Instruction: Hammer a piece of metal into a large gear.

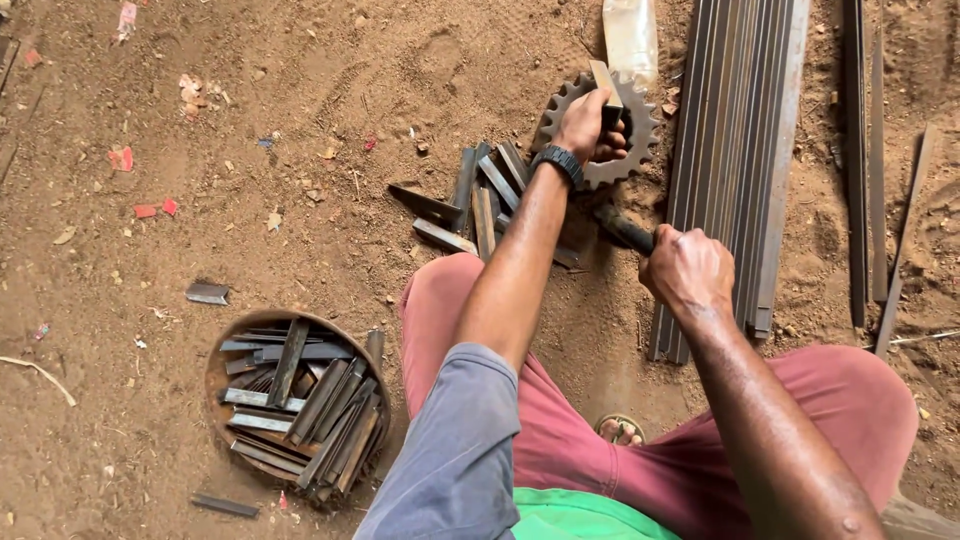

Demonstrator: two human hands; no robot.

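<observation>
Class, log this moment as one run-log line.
left hand: holds flat metal strip on gear wheel | right hand: grips dark handle

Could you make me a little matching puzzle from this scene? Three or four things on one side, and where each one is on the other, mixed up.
Things:
1. Toothed gear wheel
2. Round rusty bowl
3. Long metal strips
4. Left hand

Places or states:
A. Lying in a bundle on the dirt at the right
B. Holding a short flat metal piece upright over the gear
C. Flat on the ground at the top, under the hand
D. Lower left, filled with short metal pieces

Pairs: 1-C, 2-D, 3-A, 4-B
</observation>
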